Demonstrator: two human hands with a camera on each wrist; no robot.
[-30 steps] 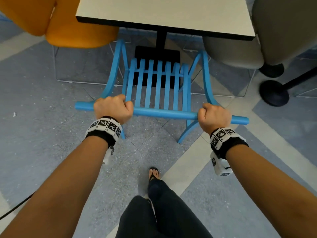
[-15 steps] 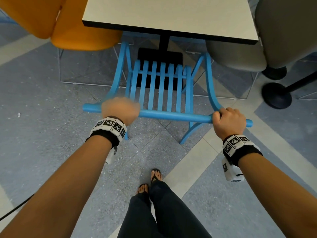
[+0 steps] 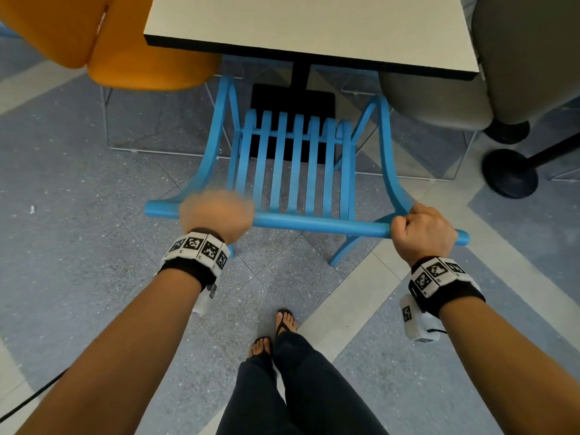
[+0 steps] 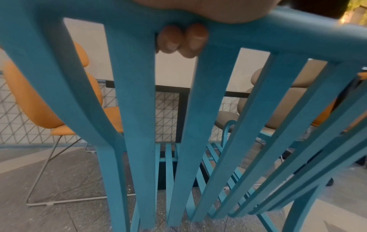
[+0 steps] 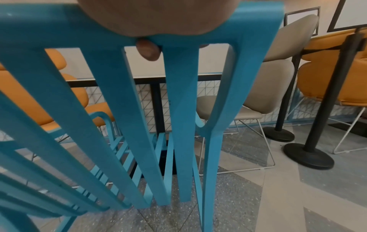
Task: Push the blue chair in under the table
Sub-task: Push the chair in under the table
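Note:
The blue chair [image 3: 292, 158] with a slatted back stands in front of me, its seat partly beneath the white table [image 3: 314, 29]. My left hand [image 3: 216, 213], blurred in the head view, grips the chair's top rail [image 3: 314, 224] near its left end. In the left wrist view its fingertips [image 4: 182, 39] curl over the rail [image 4: 258, 34]. My right hand [image 3: 423, 232] grips the same rail near its right end. In the right wrist view one of its fingertips [image 5: 148, 50] shows below the rail [image 5: 59, 23].
An orange chair [image 3: 131, 42] stands to the left of the table, a grey chair [image 3: 470, 89] to the right. A black stanchion base [image 3: 510, 172] sits on the floor at the right. The table's black pedestal [image 3: 298, 98] lies under it. My feet [image 3: 273, 334] stand behind the chair.
The chair has slid forward, further under the table. My right hand has shifted along the rail towards its right end. I have stepped closer, both feet now in view.

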